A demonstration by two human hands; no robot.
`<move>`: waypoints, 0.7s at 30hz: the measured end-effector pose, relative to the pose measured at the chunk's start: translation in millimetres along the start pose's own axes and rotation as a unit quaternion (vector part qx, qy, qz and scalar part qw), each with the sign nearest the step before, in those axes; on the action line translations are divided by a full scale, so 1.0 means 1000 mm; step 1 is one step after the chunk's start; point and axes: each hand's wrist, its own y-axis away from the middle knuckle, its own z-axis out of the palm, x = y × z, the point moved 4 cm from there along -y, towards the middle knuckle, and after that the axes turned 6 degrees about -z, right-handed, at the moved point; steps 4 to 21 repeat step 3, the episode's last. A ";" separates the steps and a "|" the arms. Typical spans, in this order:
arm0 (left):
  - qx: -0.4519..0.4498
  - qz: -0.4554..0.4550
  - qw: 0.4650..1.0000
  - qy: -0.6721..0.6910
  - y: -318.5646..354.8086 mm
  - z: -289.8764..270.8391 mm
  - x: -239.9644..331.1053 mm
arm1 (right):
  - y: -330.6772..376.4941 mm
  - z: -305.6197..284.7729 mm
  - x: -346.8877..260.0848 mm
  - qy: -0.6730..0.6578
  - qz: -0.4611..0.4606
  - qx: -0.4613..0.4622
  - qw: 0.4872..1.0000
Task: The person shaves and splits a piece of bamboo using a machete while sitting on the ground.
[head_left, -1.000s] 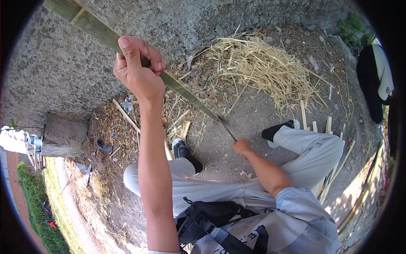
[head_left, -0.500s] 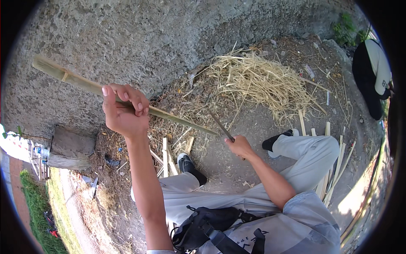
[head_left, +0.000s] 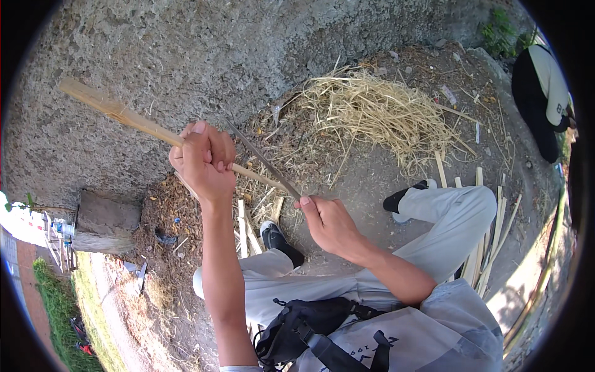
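Note:
My left hand [head_left: 207,158] is closed around a long split bamboo strip [head_left: 133,119], which slants from upper left down toward my right hand. Its pale inner-coloured side shows now, with a rough node near the far end. My right hand [head_left: 331,226] grips the lower end of a long thin knife [head_left: 263,160]; the handle is hidden in my fingers. The blade points up and left and crosses the strip near its lower end, seemingly against it. Whether the edge bites into the bamboo I cannot tell.
A heap of pale shavings [head_left: 378,118] lies ahead, by a rough concrete wall [head_left: 204,56]. More bamboo strips [head_left: 489,248] lie beside my right leg, others [head_left: 245,229] by my left foot. A concrete block [head_left: 106,220] stands left. Another person [head_left: 539,102] is at far right.
The bamboo strip has turned over from its greenish side to its pale side. My right hand has moved left and up, bringing the knife blade across the strip.

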 end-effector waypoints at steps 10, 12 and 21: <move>0.083 0.047 0.995 0.022 0.004 0.002 -0.006 | 0.012 0.036 0.028 0.011 -0.033 0.006 0.999; 0.083 0.047 0.995 0.022 0.004 0.002 -0.006 | 0.012 0.036 0.028 0.011 -0.033 0.006 0.999; 0.083 0.047 0.995 0.022 0.004 0.002 -0.006 | 0.012 0.036 0.028 0.011 -0.033 0.006 0.999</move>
